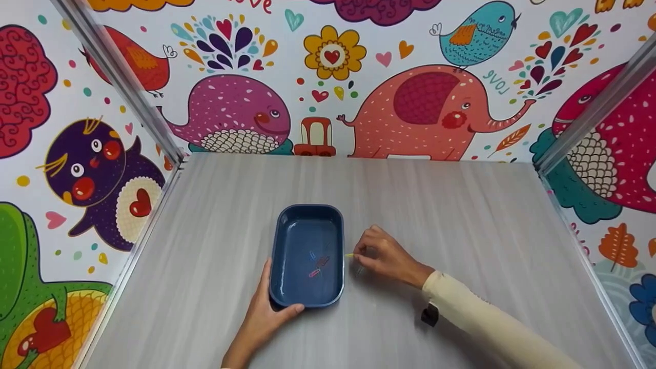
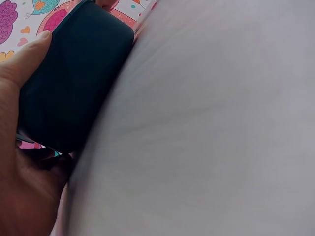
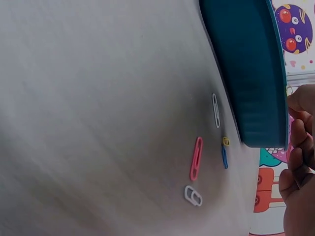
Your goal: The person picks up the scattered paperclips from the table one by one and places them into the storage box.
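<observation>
A dark blue rectangular tray (image 1: 302,233) stands on the table, with several small paper clips (image 1: 314,273) on its bottom, pink and blue among them. My left hand (image 1: 261,312) grips the tray's near left corner, fingers along the left side and thumb at the near edge. Just outside the right rim, my right hand (image 1: 384,256) pinches a small yellow paper clip (image 1: 350,255) between thumb and fingertips. On the table beside the tray, the right wrist view shows a pink paper clip (image 3: 196,159), white paper clips (image 3: 215,111) and a yellow-and-blue piece (image 3: 225,152).
The grey wood-grain table (image 1: 451,205) is bounded by walls printed with cartoon animals (image 1: 420,118). Metal strips (image 1: 128,82) run along the wall corners. A small black object (image 1: 429,314) sits at the right sleeve's cuff.
</observation>
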Demonstrator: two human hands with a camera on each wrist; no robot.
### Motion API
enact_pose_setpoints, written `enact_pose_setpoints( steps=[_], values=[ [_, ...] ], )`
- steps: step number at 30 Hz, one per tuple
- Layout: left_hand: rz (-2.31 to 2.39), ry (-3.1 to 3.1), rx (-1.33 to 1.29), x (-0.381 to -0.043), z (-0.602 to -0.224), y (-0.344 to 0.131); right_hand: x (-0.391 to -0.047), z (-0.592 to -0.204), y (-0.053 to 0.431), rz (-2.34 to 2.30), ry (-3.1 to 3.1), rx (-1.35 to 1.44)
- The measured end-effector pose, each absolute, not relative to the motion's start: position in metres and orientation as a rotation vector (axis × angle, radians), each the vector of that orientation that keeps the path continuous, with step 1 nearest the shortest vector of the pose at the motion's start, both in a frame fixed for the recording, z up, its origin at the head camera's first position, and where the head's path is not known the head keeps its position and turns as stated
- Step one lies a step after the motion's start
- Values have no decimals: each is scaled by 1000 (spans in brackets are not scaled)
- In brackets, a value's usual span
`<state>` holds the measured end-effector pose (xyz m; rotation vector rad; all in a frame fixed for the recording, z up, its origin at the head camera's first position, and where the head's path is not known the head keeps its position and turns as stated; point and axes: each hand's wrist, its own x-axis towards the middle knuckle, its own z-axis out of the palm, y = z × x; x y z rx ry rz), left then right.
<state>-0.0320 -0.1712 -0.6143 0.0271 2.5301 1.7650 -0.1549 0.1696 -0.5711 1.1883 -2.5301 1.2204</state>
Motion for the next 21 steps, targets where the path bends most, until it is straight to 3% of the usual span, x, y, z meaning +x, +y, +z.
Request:
enact_pose_setpoints(
  steps=[21],
  values=[
    [1763, 2528, 19, -32, -614, -172, -162, -560, 147, 1150, -2505, 1283]
  ],
)
